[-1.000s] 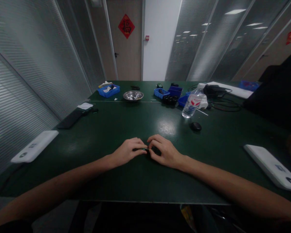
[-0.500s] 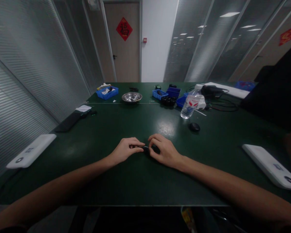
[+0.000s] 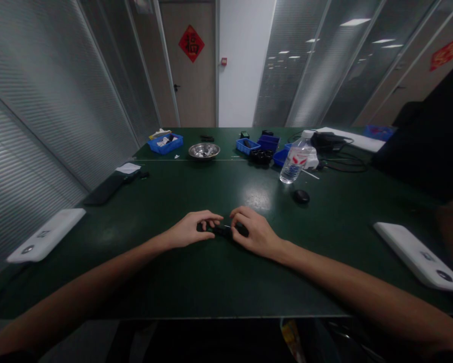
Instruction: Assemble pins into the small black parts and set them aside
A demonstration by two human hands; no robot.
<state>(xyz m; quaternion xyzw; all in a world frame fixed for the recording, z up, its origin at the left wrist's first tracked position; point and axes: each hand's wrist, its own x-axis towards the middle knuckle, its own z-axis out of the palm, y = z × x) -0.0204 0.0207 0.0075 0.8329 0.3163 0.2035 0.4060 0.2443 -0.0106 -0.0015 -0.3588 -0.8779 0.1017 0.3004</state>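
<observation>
Both my hands rest together on the dark green table [image 3: 211, 282], near its middle. My left hand [image 3: 190, 229] has its fingers curled round one end of a small black part [image 3: 219, 231]. My right hand [image 3: 255, 233] pinches the other end of the same part, with a thin pale sliver showing between the fingertips. The part is dark and mostly hidden by my fingers, so its shape is unclear.
A water bottle [image 3: 294, 161] and a black mouse-like object [image 3: 301, 196] stand right of centre. Blue bins [image 3: 165, 143] [image 3: 249, 145], a metal bowl [image 3: 204, 150] and cables lie at the far end. White flat devices [image 3: 45, 235] [image 3: 419, 254] sit at both sides. Another person's dark sleeve [image 3: 427, 146] is far right.
My left fingers have spread slightly, exposing more of the black part between my hands. The view has drifted a little; the hands stay in the same spot.
</observation>
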